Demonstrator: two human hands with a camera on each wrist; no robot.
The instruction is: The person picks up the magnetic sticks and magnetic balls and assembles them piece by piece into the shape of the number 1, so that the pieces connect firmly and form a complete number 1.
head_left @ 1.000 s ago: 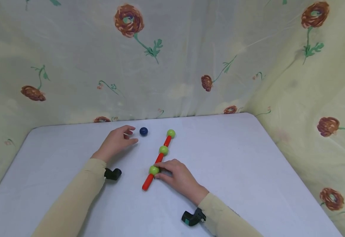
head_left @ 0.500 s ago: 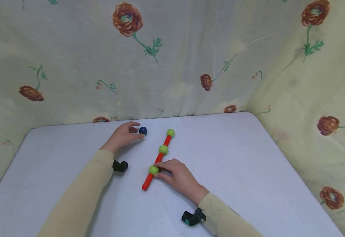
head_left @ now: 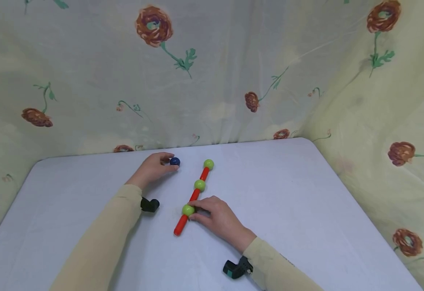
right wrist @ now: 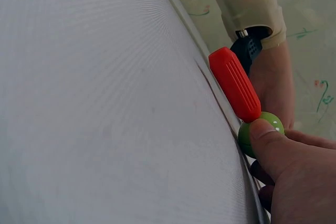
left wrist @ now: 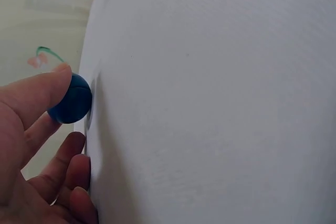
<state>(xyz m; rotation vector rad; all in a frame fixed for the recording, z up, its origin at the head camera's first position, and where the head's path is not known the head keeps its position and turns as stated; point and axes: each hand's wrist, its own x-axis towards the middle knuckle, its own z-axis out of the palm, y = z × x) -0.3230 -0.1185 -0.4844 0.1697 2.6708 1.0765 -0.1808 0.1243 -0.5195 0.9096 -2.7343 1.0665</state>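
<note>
A dark blue ball [head_left: 175,161] lies near the table's far edge, pinched between the thumb and finger of my left hand [head_left: 154,168]. In the left wrist view the thumb lies over the blue ball [left wrist: 73,100], while the other fingers rest lower down. Right of it runs a chain of red rods and green balls, from a far green ball [head_left: 208,164] through a middle green ball [head_left: 199,185] to a near red rod [head_left: 181,225]. My right hand [head_left: 221,218] pinches the nearest green ball [head_left: 188,210], beside the ribbed red rod [right wrist: 234,84] in the right wrist view.
The white table [head_left: 288,194] ends at a rear edge against a flower-patterned curtain [head_left: 212,81], which also hangs along the right side. Black wrist cameras stick out from both sleeves, the left camera [head_left: 150,205] and the right camera [head_left: 237,267].
My left hand has moved right to the blue ball and its thumb and finger have closed on it. My right hand has stayed on the near green ball.
</note>
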